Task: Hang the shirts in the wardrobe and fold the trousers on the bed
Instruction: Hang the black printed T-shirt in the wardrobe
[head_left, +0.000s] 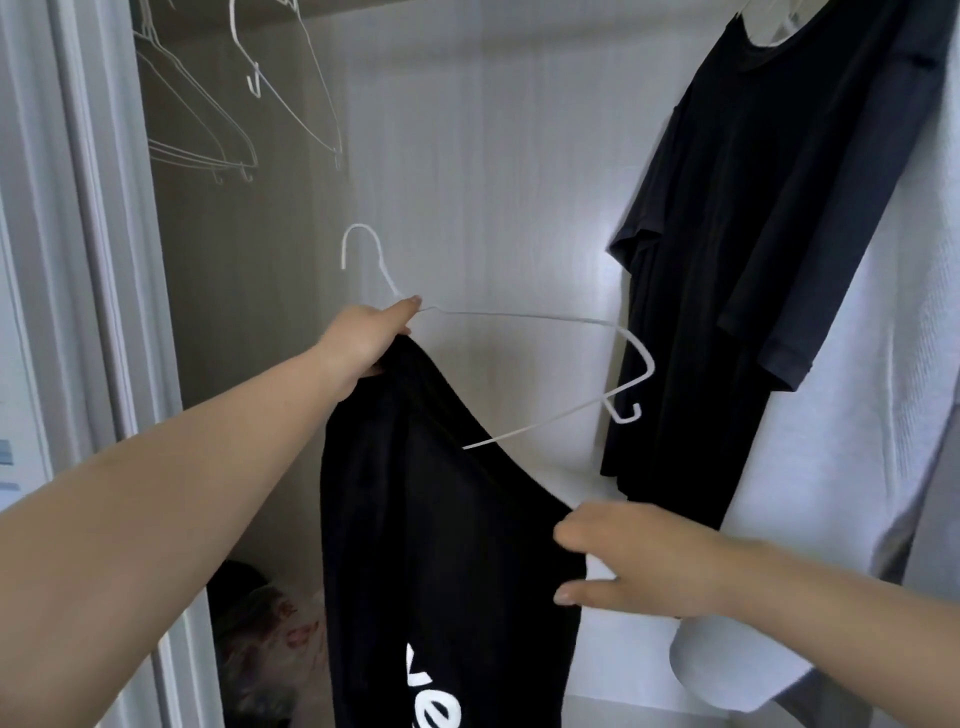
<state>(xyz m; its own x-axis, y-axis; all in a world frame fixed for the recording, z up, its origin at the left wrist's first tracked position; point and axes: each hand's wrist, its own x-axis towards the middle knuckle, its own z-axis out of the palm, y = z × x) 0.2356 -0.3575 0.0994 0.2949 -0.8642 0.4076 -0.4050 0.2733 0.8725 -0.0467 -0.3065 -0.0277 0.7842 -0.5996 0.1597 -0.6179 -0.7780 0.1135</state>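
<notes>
Closest to the camera, the right hand (644, 564) reaches in from the lower right. Its fingers and thumb are pinched on the edge of a black shirt (441, 545). The hand is a bit blurry.

The black shirt hangs down in the middle, between the two arms. It has white letters (434, 699) near the bottom. Its top part is pulled over one side of a white wire hanger (545, 364).

A little farther in, the left hand (366, 338) is stretched out from the left. Its fingers are curled tight around the neck of the hanger and the top of the shirt together. The hanger is tilted, with its hook (358, 244) sticking up past the hand. The other side of the hanger is bare and pokes out to the right.

Farther back is the inside of the wardrobe (493, 156), with pale walls. On the right, a dark shirt (753, 234) hangs on a hanger, and a white shirt (857, 441) hangs just beside it. Up on the left, some bare wire hangers (218, 114) hang in a bunch. Down low in the wardrobe lies a dark, blurry heap (270, 634); what it is cannot be told.
</notes>
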